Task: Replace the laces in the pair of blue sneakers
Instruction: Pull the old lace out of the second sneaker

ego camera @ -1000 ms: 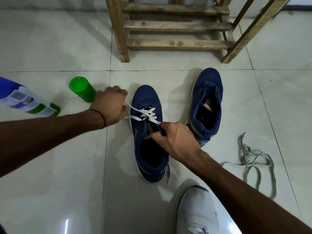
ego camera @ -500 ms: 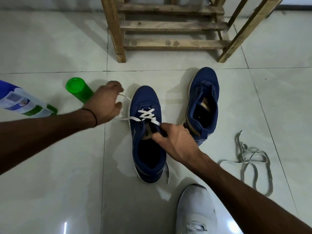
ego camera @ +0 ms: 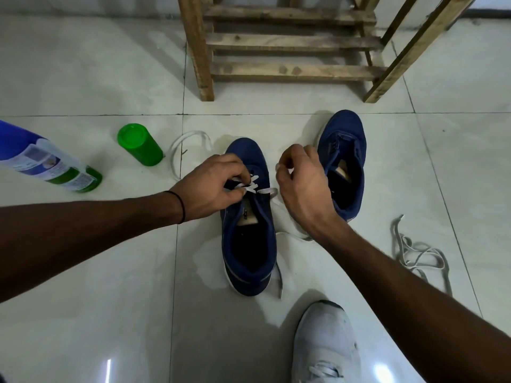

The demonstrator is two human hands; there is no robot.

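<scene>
Thumb and fingertips of the left hand (ego camera: pixel 213 189) are pinching the white lace (ego camera: pixel 253 186) where it is crossing the upper eyelets of the nearer blue sneaker (ego camera: pixel 249 252). The right hand (ego camera: pixel 304 189), at the shoe's 2 o'clock, is closing thumb and curled forefinger on what looks like the lace's free end. The sneaker is lying flat on the tiled floor (ego camera: pixel 83 313) at mid-frame, its long axis running 6 to 12 o'clock and its toe pointing to 12 toward a wooden rack (ego camera: pixel 290 42). The second blue sneaker (ego camera: pixel 345 139), unlaced, is sitting just beside it at 2 o'clock, toe likewise to 12. A slack loop of the lace is trailing at 11 o'clock, near a green bottle (ego camera: pixel 139 145) at 10 o'clock. A grey lace (ego camera: pixel 414 252) is lying loose at 4 o'clock.
</scene>
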